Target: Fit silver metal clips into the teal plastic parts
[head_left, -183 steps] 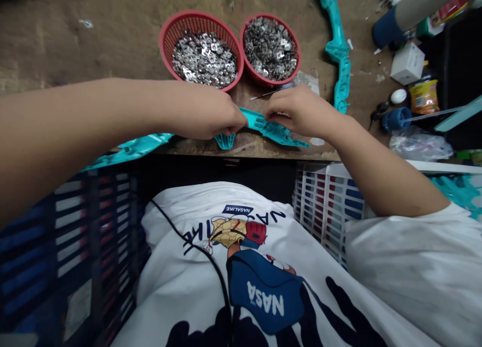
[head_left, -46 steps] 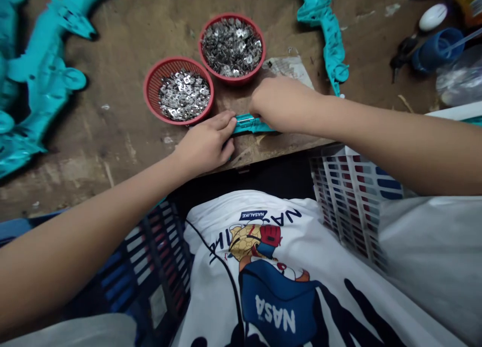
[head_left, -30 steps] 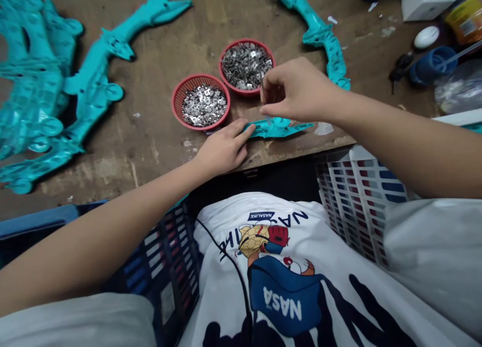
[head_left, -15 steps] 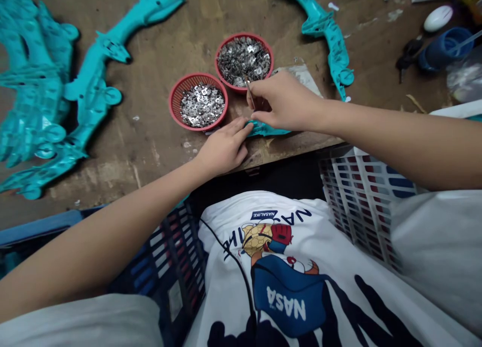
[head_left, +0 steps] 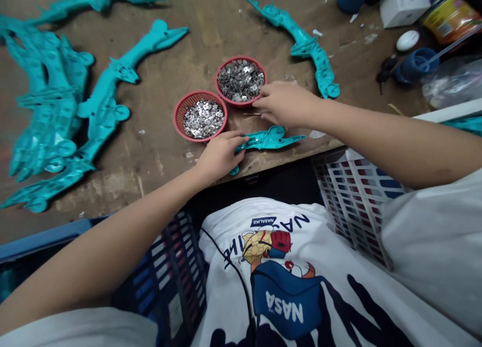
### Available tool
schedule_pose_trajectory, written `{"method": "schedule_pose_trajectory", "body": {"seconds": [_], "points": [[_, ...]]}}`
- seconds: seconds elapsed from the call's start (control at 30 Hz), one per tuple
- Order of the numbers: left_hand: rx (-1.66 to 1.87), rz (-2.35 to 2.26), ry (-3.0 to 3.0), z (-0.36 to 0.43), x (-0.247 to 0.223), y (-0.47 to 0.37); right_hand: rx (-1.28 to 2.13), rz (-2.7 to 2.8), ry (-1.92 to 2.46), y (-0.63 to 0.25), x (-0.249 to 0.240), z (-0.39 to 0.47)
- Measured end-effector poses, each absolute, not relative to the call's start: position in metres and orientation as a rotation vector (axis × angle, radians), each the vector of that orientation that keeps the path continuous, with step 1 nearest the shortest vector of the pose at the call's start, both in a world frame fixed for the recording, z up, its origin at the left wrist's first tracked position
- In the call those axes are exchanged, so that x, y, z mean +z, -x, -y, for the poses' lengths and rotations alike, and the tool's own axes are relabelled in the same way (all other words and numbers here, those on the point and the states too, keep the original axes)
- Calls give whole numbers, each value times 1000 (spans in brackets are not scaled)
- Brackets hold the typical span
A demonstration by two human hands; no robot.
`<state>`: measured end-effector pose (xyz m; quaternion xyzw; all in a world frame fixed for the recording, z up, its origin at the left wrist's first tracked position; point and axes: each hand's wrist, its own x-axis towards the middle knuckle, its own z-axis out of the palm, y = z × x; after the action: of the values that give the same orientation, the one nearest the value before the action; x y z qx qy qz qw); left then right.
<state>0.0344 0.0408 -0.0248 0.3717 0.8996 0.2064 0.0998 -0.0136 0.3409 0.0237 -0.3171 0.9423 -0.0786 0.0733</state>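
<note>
My left hand (head_left: pixel 221 156) is closed on the left end of a teal plastic part (head_left: pixel 263 139) at the table's front edge. Just above that part, my right hand (head_left: pixel 284 103) pinches a thin metal tool (head_left: pixel 252 114), probably tweezers, its tip pointing left. Beyond my hands stand two red baskets filled with small metal pieces: the left basket (head_left: pixel 181 128) holds shinier ones, and the right basket (head_left: pixel 241 104) is near my right fingertips.
Teal parts (head_left: pixel 52 96) are piled at the left of the wooden table (head_left: pixel 181 50). Another teal part (head_left: pixel 307 45) lies beyond my right hand. A blue cup (head_left: pixel 414 66), a white box (head_left: pixel 404 5) and a bottle are at the back right. Crates (head_left: pixel 348 186) flank my lap.
My right hand has lifted off the teal part, uncovering its right end, and the tool has swung from upright to nearly level. The camera view has shifted. My left hand still holds the part.
</note>
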Motion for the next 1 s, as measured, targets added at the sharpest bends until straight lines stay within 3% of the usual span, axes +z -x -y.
{"method": "schedule_pose_trajectory", "body": {"seconds": [0.17, 0.33, 0.47, 0.6, 0.77, 0.83, 1.0], "points": [[675, -2692, -1238, -37, -8, -48, -138, -2562, 1213, -17, 45, -323], [816, -2898, -1405, -35, 40, -61, -336, -2626, 1239, -29, 77, -318], [717, -2992, -1562, -29, 86, -51, -468, -2760, 1192, -17, 108, -342], [507, -3213, -1461, 33, 105, 5, -466, -2994, 634, 34, 109, -394], [-23, -3124, -171, 152, 74, 92, -400, -3081, -331, 89, 67, -448], [-125, -2887, 146, 185, 59, 108, -429, -2994, -466, 95, 51, -455], [-208, -2834, 322, 209, 47, 108, -463, -2879, -523, 99, 34, -458]]}}
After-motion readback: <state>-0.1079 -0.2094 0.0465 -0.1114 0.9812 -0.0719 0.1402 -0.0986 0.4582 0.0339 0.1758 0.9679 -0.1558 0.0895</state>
